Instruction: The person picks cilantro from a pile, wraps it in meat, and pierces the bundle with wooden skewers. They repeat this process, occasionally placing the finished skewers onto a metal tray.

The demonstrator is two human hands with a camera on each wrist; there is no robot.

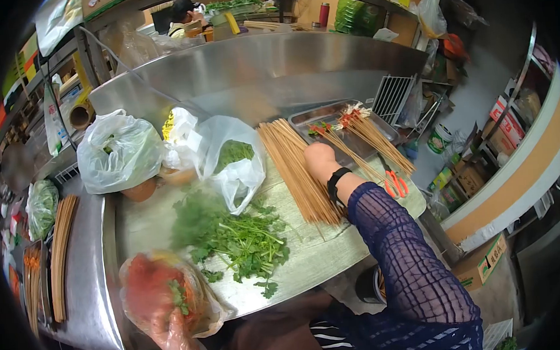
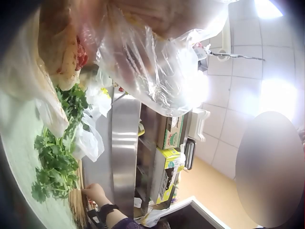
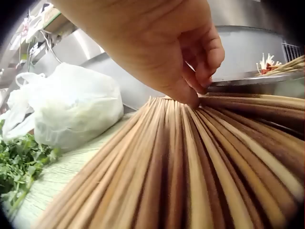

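Fingers of the right hand (image 1: 320, 162): bent downward, thumb and fingertips drawn close together in a pinch at the upper ends of the long, thin, pale-brown wooden skewers (image 1: 296, 174). Skewers lie directly below these fingertips, touching them, in a loose fan on the pale green, streaked surface (image 1: 150, 226); sticks smooth and straight, mixed light and dark tones. Left hand (image 1: 172, 336): in a thin, clear, wrinkled plastic glove, fingers bent, at blurred red food (image 1: 147, 283) above a translucent plastic bag (image 1: 208, 305); grip cannot be told. Between the hands: heaped leafy green herbs (image 1: 249, 243), stems slender, leaves ragged. Beyond the right hand: shallow rectangular metal tray (image 1: 382, 129) bearing filled skewers (image 1: 379, 141).
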